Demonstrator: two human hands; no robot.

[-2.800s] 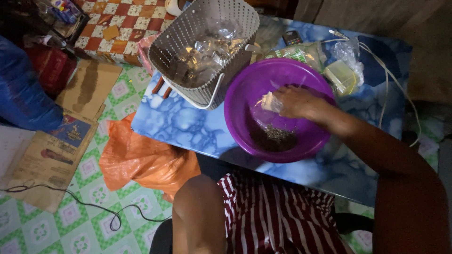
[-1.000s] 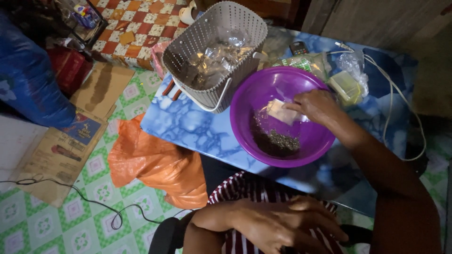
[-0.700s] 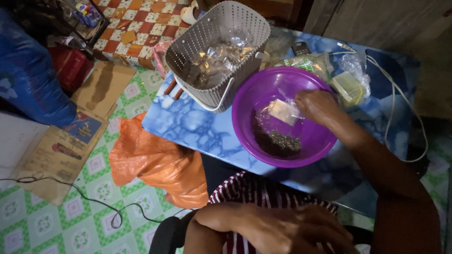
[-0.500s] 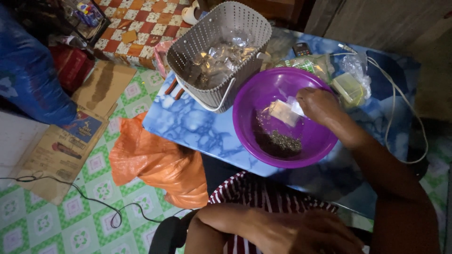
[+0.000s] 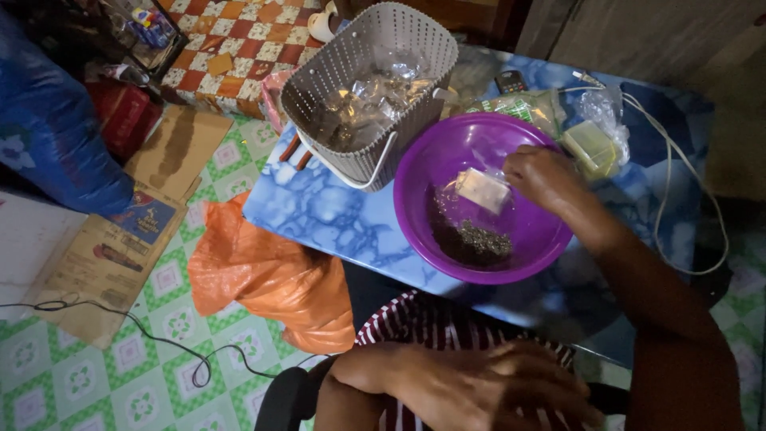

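My right hand [image 5: 544,177] reaches into a purple plastic bowl [image 5: 431,231] on the blue marbled table [image 5: 319,215] and pinches a small clear sachet [image 5: 482,190] tilted over the bowl. A heap of dark granules [image 5: 472,239] lies at the bottom of the bowl. My left hand [image 5: 471,387] rests flat in my lap on red-and-white striped cloth, fingers spread, holding nothing.
A grey perforated basket [image 5: 367,88] with several clear packets stands left of the bowl. Behind the bowl lie plastic bags [image 5: 594,144], a small dark device and a white cable [image 5: 686,207]. An orange bag [image 5: 271,279], cardboard and a black wire lie on the tiled floor.
My left hand came into view and settled in my lap. My right hand keeps the sachet over the bowl, shifting it slightly; the view drifted a little.
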